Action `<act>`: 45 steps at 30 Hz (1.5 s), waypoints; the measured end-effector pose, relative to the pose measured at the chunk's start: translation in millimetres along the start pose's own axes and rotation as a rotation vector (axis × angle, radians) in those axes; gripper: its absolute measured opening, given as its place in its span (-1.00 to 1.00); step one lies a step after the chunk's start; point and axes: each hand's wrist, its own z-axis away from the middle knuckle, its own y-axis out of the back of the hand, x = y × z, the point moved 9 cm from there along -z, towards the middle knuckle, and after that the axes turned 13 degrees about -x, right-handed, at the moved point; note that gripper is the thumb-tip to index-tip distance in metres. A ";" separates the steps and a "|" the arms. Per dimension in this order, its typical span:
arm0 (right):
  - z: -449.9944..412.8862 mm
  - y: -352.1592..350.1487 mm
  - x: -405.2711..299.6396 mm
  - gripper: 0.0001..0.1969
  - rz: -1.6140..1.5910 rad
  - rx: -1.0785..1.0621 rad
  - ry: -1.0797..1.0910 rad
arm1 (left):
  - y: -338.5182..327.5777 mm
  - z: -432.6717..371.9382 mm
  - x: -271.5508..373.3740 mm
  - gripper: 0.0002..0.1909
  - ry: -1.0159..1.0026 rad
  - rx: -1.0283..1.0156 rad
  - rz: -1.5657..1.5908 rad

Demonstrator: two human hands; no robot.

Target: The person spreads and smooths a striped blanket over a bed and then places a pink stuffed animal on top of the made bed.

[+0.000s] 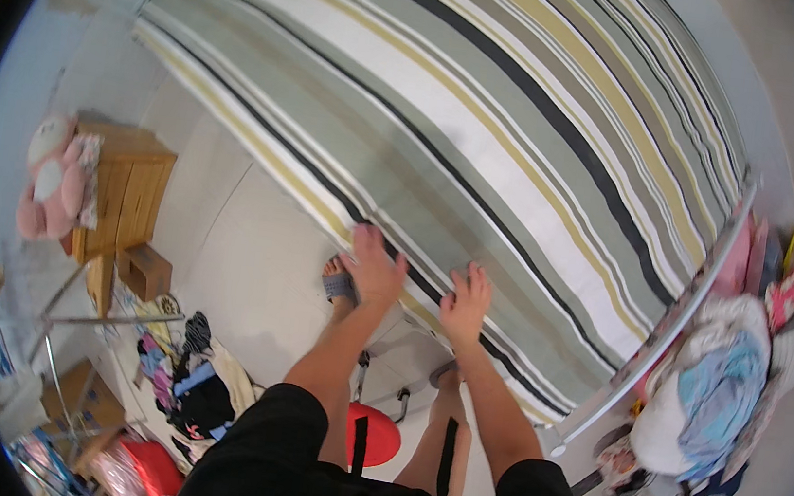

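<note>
A striped bed sheet in grey-green, white, black, mustard and taupe is spread over a bed in front of me. My left hand is palm down at the sheet's near edge, by a black stripe, with its fingers and thumb apart. To its right, my right hand rests on or just above the sheet near the same edge, its fingers spread and slightly bent. Neither hand shows a pinch of cloth. The sheet lies mostly flat, with faint creases by the left hand. Its near edge hangs along the bed's side.
A metal bed rail bounds the right end. Beyond it lie piled bedding and clothes. On the left stand a wooden cabinet with a pink plush toy, and a clothes heap. A red stool is between my legs.
</note>
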 end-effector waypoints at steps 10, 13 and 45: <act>-71.8 -55.2 -58.5 -0.80 0.292 0.066 0.269 | -102.8 -74.0 -150.7 -0.37 0.653 -0.428 1.890; -74.6 -55.8 -87.8 -0.79 0.072 -0.056 0.132 | -116.9 -54.6 -174.5 -0.40 0.696 -0.268 2.167; -138.0 -140.3 -150.7 -0.62 -0.250 -1.037 -0.718 | -171.3 -89.2 -171.3 -0.74 0.749 -0.124 2.327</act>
